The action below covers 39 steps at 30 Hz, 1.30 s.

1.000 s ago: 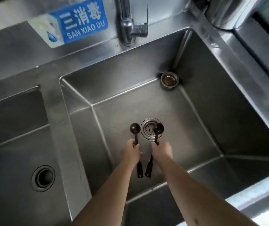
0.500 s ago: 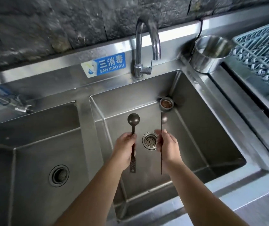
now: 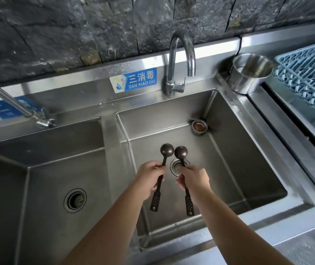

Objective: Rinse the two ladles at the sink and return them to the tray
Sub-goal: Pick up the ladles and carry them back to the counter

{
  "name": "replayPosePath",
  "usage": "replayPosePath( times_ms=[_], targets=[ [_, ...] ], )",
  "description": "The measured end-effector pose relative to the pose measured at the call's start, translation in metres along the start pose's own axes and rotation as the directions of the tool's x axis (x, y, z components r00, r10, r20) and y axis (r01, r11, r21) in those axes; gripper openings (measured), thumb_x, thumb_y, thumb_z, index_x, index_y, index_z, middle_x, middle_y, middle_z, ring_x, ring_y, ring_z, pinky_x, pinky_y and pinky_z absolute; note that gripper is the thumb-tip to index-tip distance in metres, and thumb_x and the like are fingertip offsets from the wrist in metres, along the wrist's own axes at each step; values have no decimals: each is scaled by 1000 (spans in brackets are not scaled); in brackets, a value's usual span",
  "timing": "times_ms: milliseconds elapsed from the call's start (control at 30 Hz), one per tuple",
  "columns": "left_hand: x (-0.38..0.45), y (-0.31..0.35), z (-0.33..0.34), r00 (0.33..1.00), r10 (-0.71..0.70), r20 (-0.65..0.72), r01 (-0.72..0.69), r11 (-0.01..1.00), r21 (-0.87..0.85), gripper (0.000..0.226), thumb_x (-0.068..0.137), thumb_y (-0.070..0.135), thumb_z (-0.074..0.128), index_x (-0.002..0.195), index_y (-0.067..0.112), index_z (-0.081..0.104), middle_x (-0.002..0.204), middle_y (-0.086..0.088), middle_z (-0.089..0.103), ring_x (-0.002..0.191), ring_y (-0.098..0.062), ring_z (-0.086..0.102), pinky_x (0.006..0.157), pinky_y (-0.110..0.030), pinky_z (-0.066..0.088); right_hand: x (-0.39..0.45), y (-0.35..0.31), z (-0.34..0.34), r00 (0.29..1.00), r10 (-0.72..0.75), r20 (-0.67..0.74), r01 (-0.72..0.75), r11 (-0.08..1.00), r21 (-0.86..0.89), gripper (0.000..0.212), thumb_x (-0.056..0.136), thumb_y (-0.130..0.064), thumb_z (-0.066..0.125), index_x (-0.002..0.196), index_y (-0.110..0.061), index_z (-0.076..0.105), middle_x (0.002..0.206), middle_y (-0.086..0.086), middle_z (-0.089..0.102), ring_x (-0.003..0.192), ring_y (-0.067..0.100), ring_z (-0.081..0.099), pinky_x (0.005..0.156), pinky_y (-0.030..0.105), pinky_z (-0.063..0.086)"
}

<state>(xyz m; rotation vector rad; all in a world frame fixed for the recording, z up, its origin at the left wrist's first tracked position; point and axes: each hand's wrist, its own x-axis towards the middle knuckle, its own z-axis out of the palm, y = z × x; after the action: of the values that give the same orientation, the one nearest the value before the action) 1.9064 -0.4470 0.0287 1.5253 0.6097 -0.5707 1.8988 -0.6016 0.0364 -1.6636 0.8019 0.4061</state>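
Both bare forearms extended forward, left hand (image 3: 150,177) and right hand (image 3: 196,179) side by side, fingers curled closed

Brushed steel sink (image 3: 248,169), glossy chrome faucet (image 3: 181,54), matt dark ladles (image 3: 166,150).

Two ladles (image 3: 174,169) hung side by side over the right basin (image 3: 248,169), one in each hand, bowls just beside each other above the drain (image 3: 175,166). The tap (image 3: 181,60) stood behind that basin, a pot (image 3: 248,75) at its right, a rack (image 3: 309,77) farther right.
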Motion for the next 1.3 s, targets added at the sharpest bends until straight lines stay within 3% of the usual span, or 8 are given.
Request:
replayPosePath(
  times_ms=[167, 367, 500, 633, 767, 867, 1033, 1300],
  targets=[
    [-22, -8, -14, 995, -104, -7, 104, 995, 2, 8, 85, 9, 70, 90, 5, 65, 62, -8, 61, 48, -12, 62, 45, -20, 46, -15, 7, 0, 995, 83, 62, -80, 996, -45, 13, 80, -9, 64, 74, 0, 71, 52, 12, 68, 36, 20, 52, 40, 22, 40],
    [-68, -4, -46, 999, 8, -41, -14, 990, -142, 11, 93, 3, 58, 99, -3, 65, 71, -14, 70, 59, -21, 68, 54, -29, 54, -58, 2, 21, 989, -88, 115, 91, 996, -17, 27, 82, -21, 62, 57, -11, 61, 44, 5, 56, 36, 19, 43, 43, 27, 34],
    [-112, -15, -89, 993, 21, -112, -55, 949, -309, 20, 98, 6, 46, 104, 1, 64, 76, -10, 76, 72, -23, 74, 73, -40, 58, -103, 1, 50, 949, -130, 288, 94, 987, 133, 10, 86, -5, 67, 78, -1, 73, 57, 7, 58, 48, 17, 52, 47, 28, 40],
    [-166, -47, -150, 975, 33, -218, -111, 927, -358, 20, 97, 9, 48, 97, 3, 68, 82, -14, 76, 79, -29, 75, 71, -41, 60, -164, 7, 94, 886, -166, 433, 144, 986, 83, 4, 82, -3, 73, 81, -1, 77, 61, 13, 66, 50, 17, 60, 46, 24, 45],
    [-246, -106, -219, 930, 47, -365, -239, 831, -502, 24, 93, 6, 52, 84, 10, 74, 75, -8, 73, 75, -26, 74, 60, -36, 57, -239, 32, 156, 755, -199, 625, 269, 963, -17, 10, 80, -15, 77, 74, -21, 81, 75, 8, 78, 70, 21, 74, 69, 33, 54],
    [-319, -167, -265, 868, 2, -496, -314, 777, -546, 14, 90, 5, 60, 87, 6, 74, 72, -11, 69, 69, -24, 72, 56, -34, 55, -305, 64, 207, 626, -154, 764, 354, 930, -102, 6, 81, -20, 76, 77, -21, 80, 75, 5, 78, 67, 17, 74, 66, 28, 50],
    [-453, -285, -314, 760, -102, -641, -380, 731, -567, 13, 90, 12, 65, 78, 12, 70, 65, -8, 64, 52, -14, 63, 51, -24, 52, -430, 146, 284, 421, -10, 907, 383, 909, -168, 12, 80, -5, 74, 68, -8, 74, 58, 6, 68, 42, 5, 56, 37, 12, 37],
    [-635, -444, -324, 503, -343, -793, -531, 601, -597, 10, 89, 14, 66, 86, 5, 69, 75, -16, 56, 54, -16, 55, 46, -18, 43, -631, 287, 337, 22, 297, 955, 622, 744, -246, 21, 80, -5, 73, 60, -11, 73, 57, 8, 67, 48, 14, 45, 49, 27, 21]
  ],
)
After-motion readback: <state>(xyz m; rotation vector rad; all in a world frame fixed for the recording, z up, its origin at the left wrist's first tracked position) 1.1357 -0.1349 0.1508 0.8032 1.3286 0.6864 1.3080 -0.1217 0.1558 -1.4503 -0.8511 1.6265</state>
